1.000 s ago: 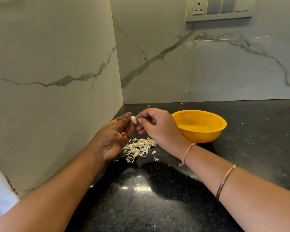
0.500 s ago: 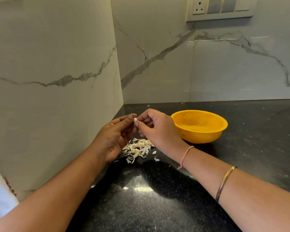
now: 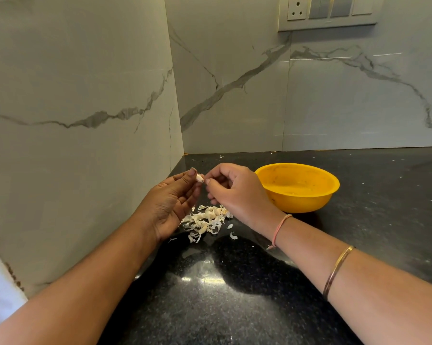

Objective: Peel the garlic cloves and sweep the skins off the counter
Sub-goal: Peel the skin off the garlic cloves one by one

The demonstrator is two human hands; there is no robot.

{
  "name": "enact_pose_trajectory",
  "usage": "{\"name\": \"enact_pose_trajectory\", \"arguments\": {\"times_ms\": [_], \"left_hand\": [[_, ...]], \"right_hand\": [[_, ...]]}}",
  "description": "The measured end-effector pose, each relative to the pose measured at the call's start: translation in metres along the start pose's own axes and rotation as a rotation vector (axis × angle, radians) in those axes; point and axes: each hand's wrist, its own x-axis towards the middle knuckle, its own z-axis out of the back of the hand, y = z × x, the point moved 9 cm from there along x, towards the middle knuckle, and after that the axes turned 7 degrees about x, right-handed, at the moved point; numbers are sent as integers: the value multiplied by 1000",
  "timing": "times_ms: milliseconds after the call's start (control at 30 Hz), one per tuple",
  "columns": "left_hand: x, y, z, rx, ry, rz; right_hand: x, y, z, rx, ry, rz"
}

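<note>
Two marble-veined walls (image 3: pixel 73 95) meet in a corner at the far left, which closes off the black speckled counter (image 3: pixel 384 220) on its left and back edges. To the right the counter stretches wide past the bowl, and more dark stone lies in the near ground between the forearms. A switch panel (image 3: pixel 327 11) sits high on the back wall.

Yellow bowl (image 3: pixel 302 202) — upright on the counter, right of the hands, just behind the right wrist. Whether it touches the wrist cannot be told.

Left hand (image 3: pixel 171 202) — raised above the counter, close to the left wall, palm turned toward the camera. Its fingertips grip the garlic clove (image 3: pixel 199 178); the other fingers lie loosely extended.

Right hand (image 3: pixel 234 192) — knuckles up, fingers curled in. Thumb and forefinger pinch at the clove's right end. A pink thread band (image 3: pixel 278 230) is on the wrist and a thin metal bangle (image 3: pixel 336 270) further up the forearm.

Skins (image 3: pixel 206 220) lie in a loose pale heap on the counter directly beneath the two hands, with a few strays at the near edge and one fleck by the back wall.

The clove is held in the air between the fingertips of both hands, above the heap. Long axis slanted: upper end toward the left forefinger, lower end toward the right thumb.
</note>
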Motion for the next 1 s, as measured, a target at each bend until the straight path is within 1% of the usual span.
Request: {"name": "enact_pose_trajectory", "arguments": {"times_ms": [167,300,400,767,1000], "left_hand": [[-1,1,-2,-20,19,14],[-3,-1,-5,-48,23,3],[-4,0,-6,-54,22,13],[-6,5,-7,9,13,38],[-7,5,-8,55,13,25]], "right_hand": [[-1,7,2,-63,-15,65],[-2,20,1,-194,-53,212],[-3,24,-1,-266,-49,268],[-2,23,-3,-335,-56,276],[-3,23,-6,-367,-18,276]]}}
